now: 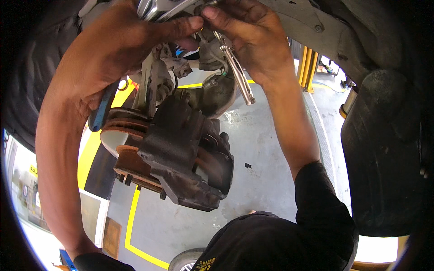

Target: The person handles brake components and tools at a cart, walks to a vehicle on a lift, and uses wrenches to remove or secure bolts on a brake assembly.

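My left hand [122,43] reaches up at the top left, fingers closed round a blue-handled tool [100,113] whose handle hangs below the palm. Its thumb stretches right to meet my right hand [251,36]. That hand grips silver locking pliers [237,74], which point down and right from a fitting high on the suspension. Chrome tool ends [153,7] show between the two hands. Just below hangs a dark, rusty brake caliper [181,153] over a rusted brake disc [124,151].
The car's underside [316,22] spans the top. A dark rubber flap or tyre [384,149] fills the right side. Yellow lift posts [307,67] stand behind. Below lies grey floor with yellow lines [131,221].
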Demonstrator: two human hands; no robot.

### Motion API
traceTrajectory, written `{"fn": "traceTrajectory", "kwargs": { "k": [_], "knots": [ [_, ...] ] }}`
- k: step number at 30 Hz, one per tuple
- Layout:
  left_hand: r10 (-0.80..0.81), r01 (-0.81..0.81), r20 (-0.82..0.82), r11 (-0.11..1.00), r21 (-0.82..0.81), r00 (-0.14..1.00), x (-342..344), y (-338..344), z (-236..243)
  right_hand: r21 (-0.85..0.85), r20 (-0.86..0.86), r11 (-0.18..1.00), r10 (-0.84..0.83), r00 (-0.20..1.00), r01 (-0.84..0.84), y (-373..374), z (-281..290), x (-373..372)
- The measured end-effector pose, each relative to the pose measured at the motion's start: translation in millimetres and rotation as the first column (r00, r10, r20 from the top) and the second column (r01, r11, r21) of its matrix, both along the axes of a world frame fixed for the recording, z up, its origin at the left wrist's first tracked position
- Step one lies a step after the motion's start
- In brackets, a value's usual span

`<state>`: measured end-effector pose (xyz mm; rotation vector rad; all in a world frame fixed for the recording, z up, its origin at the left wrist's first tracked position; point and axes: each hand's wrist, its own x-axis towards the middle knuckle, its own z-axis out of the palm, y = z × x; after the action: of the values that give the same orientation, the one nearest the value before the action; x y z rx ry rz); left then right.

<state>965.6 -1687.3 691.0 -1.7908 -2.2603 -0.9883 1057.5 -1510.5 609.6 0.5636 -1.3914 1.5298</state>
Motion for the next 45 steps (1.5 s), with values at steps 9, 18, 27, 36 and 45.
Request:
{"fn": "traceTrajectory", "kwargs": {
  "k": [9, 18, 27, 36, 45],
  "knots": [
    [-0.192, 0.191, 0.003, 0.981, 0.029, 0.981, 14.7, 0.4, 8.4, 0.006, 0.053, 0.998, 0.055, 0.997, -0.055, 7.5, 2.4, -3.2],
    [0.024, -0.011, -0.27, 0.999, 0.049, 0.962, 34.4, 1.5, -0.1, -0.127, -0.077, 0.991, 0.03, 0.997, -0.039, -0.2, -7.7, -1.3],
    [-0.049, 0.051, -0.109, 0.999, 0.015, 0.993, 20.9, 0.3, -7.0, -0.3, 0.135, 0.948, 0.154, 0.979, -0.108, 1.7, -26.6, -3.9],
    [0.272, -0.272, -0.759, 0.954, 0.13, 0.591, -16.0, 11.1, -25.4, -0.131, 0.278, 0.968, -0.172, 0.945, 0.215, -2.4, -74.7, -18.4],
    [0.193, -0.108, -0.883, 0.981, 0.163, 0.428, -68.7, 30.5, -40.4, 0.048, 0.389, 0.974, -0.221, 0.894, 0.219, -2.4, -91.2, -19.1]
  ]
}}
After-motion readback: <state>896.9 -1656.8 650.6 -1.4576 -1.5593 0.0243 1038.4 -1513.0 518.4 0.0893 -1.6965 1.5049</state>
